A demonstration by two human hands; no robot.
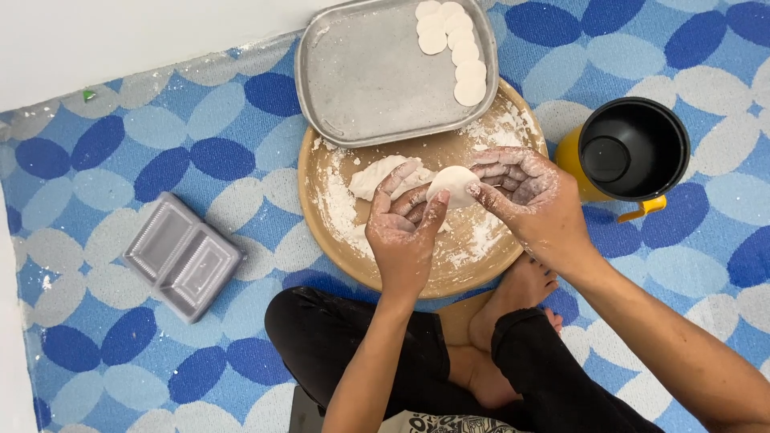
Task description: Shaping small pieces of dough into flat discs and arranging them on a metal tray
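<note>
Nearest the camera, the left hand point(403, 232) and right hand point(525, 192), both floured, pinch a flat round dough disc point(453, 184) between their fingertips above the middle of the round wooden board point(337, 240). A dough lump point(377, 175) lies on the board just left of the disc. The metal tray point(369, 76) overlaps the board's far edge, with dough rounds point(453, 44) along its right side.

— What lies to the side on the blue patterned mat point(120, 144)?
— A clear plastic two-compartment container point(183, 256), well apart from the round wooden board point(321, 216).
— And opposite?
— A yellow mug with a black inside point(632, 151), just beside the board. A rectangular metal tray point(369, 76) overlaps the board's far edge.
</note>
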